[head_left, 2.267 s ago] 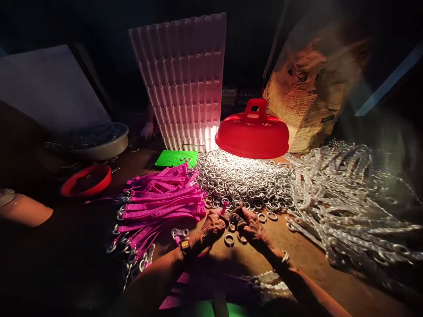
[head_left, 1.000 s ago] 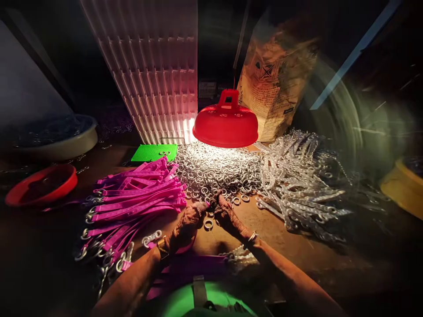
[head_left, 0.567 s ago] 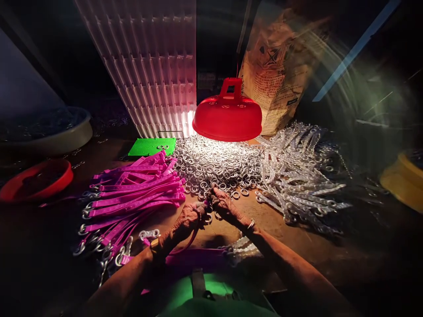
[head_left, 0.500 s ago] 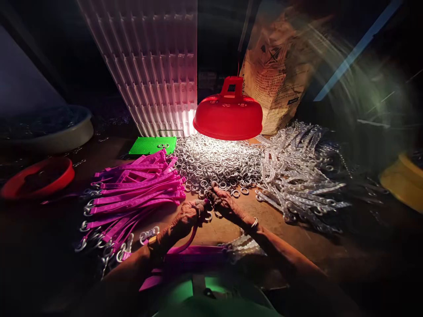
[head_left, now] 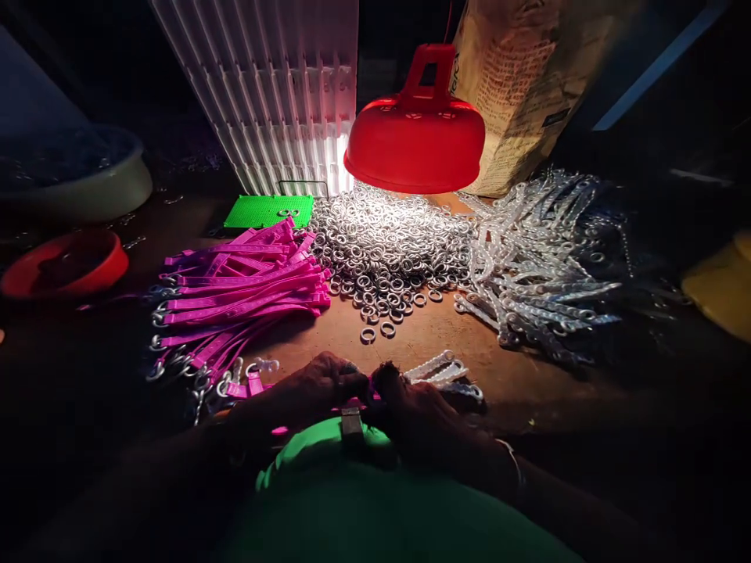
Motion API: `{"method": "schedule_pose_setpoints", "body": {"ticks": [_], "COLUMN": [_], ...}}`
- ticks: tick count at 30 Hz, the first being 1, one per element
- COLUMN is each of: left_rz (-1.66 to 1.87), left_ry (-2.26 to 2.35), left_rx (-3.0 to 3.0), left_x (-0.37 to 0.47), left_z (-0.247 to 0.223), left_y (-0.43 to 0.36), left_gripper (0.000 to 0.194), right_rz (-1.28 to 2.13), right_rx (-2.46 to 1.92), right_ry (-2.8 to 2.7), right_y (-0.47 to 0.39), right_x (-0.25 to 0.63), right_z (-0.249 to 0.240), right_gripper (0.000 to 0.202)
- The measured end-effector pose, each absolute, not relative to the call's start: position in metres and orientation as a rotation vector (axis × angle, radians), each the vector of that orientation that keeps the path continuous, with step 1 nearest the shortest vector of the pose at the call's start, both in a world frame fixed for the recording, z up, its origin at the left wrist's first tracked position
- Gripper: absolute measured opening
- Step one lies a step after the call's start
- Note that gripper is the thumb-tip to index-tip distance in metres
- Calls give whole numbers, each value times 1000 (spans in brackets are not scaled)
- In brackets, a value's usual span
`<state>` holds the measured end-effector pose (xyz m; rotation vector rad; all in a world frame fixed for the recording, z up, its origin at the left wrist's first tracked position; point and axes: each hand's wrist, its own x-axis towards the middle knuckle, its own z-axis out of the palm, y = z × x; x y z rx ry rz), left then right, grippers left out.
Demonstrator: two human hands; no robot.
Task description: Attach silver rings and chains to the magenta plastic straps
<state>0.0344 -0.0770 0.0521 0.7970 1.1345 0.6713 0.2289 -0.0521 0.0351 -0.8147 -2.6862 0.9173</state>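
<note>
My left hand (head_left: 320, 385) and my right hand (head_left: 414, 408) meet close to my body at the near edge of the table, fingertips pinched together on a pink strap (head_left: 368, 389) that shows only as a small pink spot between them. Both hands are in shadow, so the grip is hard to read. A few white straps (head_left: 441, 367) lie just beyond my right hand. A fanned stack of pink straps with metal rings (head_left: 240, 293) lies to the left. A heap of loose metal rings (head_left: 390, 250) sits under the red lamp (head_left: 415, 141).
A pile of white straps (head_left: 545, 266) spreads to the right. A white slotted rack (head_left: 275, 86) and a paper sack (head_left: 516, 78) stand at the back. A green plate (head_left: 268, 211), a red bowl (head_left: 64, 262), a pale basin (head_left: 76, 180) and a yellow container (head_left: 721, 285) surround the table.
My hands have drawn back from the edge of the ring heap toward my body, into shadow, with the pink strap. The view has tilted down and nearer.
</note>
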Motion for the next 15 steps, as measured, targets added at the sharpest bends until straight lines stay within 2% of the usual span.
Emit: {"method": "schedule_pose_setpoints", "body": {"ticks": [4,9,15], "left_rz": [662,604,615], "left_ry": [1045,1033,973], "left_rx": [812,732,511], "left_x": [35,32,28], "left_z": [40,51,55], "left_y": [-98,-111,-118], "left_gripper": [41,44,37], "right_rz": [981,1263,1376], "right_rx": [-806,-749,-719], "right_ry": [-2692,-2597,-2395], "right_y": [-66,-67,-63], "right_x": [233,229,220], "right_z": [26,31,40], "right_gripper": [20,16,17]}}
